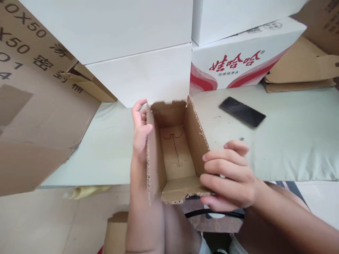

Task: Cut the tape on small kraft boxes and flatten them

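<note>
A small open brown corrugated cardboard box (176,151) sits between my hands at the near edge of the pale table (286,148). My left hand (140,128) presses against the box's left wall from outside, thumb hooked over its top edge. My right hand (229,174) grips the box's near right corner, fingers curled against the right wall and the front flap. Inside, the folded bottom flaps show and nothing lies in the box.
A black phone (242,112) lies on the table to the right. White boxes (137,49) and a red-and-white printed carton (243,60) stack behind. Large brown cartons (34,116) lean at the left, more flat cardboard (302,67) at the far right.
</note>
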{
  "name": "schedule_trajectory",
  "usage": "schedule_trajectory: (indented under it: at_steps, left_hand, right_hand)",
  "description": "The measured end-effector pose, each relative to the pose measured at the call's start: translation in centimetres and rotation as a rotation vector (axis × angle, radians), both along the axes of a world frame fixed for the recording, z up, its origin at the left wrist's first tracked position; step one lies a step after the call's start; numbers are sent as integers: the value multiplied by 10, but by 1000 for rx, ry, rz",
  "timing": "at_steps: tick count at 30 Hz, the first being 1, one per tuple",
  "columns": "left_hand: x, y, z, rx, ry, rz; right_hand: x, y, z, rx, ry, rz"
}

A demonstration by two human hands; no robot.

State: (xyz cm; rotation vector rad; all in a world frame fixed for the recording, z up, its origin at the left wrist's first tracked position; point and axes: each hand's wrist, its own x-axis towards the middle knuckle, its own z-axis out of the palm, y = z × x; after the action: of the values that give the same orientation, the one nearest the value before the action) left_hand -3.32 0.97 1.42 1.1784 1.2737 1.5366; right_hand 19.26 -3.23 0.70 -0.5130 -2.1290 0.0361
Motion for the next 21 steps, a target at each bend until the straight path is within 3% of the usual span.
schedule_trajectory:
  at_steps: [3, 6, 10, 15, 18, 21]
  left_hand:
    - [-2, -2, -1, 52, -272, -104]
    - [-4, 3, -9, 19, -96, -18]
    - [-3, 10, -20, -36, 231, -4]
    - [-7, 8, -21, -109, 371, -32]
    - [-9, 5, -16, -189, 417, -41]
    - [-10, 4, -14, -239, 423, -20]
  right_hand:
    - [6, 3, -8, -13, 76, -146]
    - [7, 4, -17, -124, 140, -188]
    - [7, 6, -33, -337, 120, 51]
    - [9, 6, -54, -435, 43, 300]
    - [8, 5, -66, -563, 169, 334]
    - [8, 10, -81, -915, 369, 202]
